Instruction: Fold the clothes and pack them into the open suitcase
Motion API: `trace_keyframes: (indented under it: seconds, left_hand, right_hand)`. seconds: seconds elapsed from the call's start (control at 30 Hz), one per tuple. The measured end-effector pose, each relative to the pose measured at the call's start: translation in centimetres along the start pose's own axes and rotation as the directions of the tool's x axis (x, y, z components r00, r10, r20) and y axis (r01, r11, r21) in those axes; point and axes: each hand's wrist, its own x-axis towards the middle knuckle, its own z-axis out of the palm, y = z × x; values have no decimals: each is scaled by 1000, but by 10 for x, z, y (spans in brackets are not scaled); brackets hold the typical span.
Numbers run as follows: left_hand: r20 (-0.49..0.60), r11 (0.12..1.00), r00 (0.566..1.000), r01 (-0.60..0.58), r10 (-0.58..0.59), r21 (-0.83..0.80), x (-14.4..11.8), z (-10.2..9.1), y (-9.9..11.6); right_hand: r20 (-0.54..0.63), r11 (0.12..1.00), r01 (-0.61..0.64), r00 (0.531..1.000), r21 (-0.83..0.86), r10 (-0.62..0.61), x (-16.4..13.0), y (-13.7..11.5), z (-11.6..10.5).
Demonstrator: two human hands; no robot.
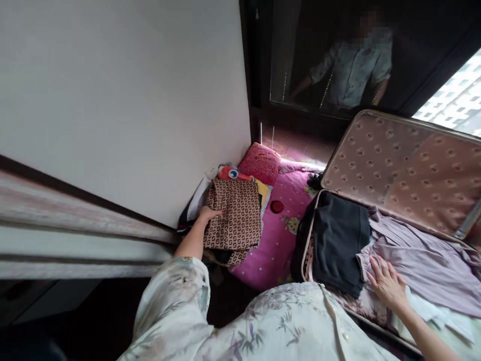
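My left hand (207,215) is at the left edge of a folded brown cloth (235,213) with a dark repeating pattern. One digit lies on top of the cloth, and the other fingers seem tucked under its edge. On the right, my right hand (386,282) rests flat with fingers spread on a lavender garment (423,263). That garment lies in an open suitcase (330,188), beside a folded black garment (340,243). Pale cloth (447,321) shows under the lavender garment.
A pink sheet (280,250) covers the surface between the pile and the suitcase, with a small round red object (277,206) on it. A red cushion (261,163) leans in the corner by the white wall (131,100). Dark window glass (300,50) reflects a person.
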Motion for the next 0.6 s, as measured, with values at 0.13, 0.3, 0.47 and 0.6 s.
trace_keyframes:
  seconds: [0.13,0.3,0.47,0.6]
  left_hand:
    - [-27,996,996,-85,86,34,-37,26,16]
    - [-167,965,953,-239,254,105,-80,67,29]
    - [-24,979,988,-154,152,-136,-65,53,33]
    - [78,940,976,-171,202,-295,-56,24,24]
  right_hand:
    - [-19,998,8,1000,58,-7,1,9,13]
    - [-25,990,-8,1000,140,12,1,9,15]
    - [-56,986,-2,998,165,11,2,5,8]
    - [-64,980,-2,998,201,16,2,1,8]
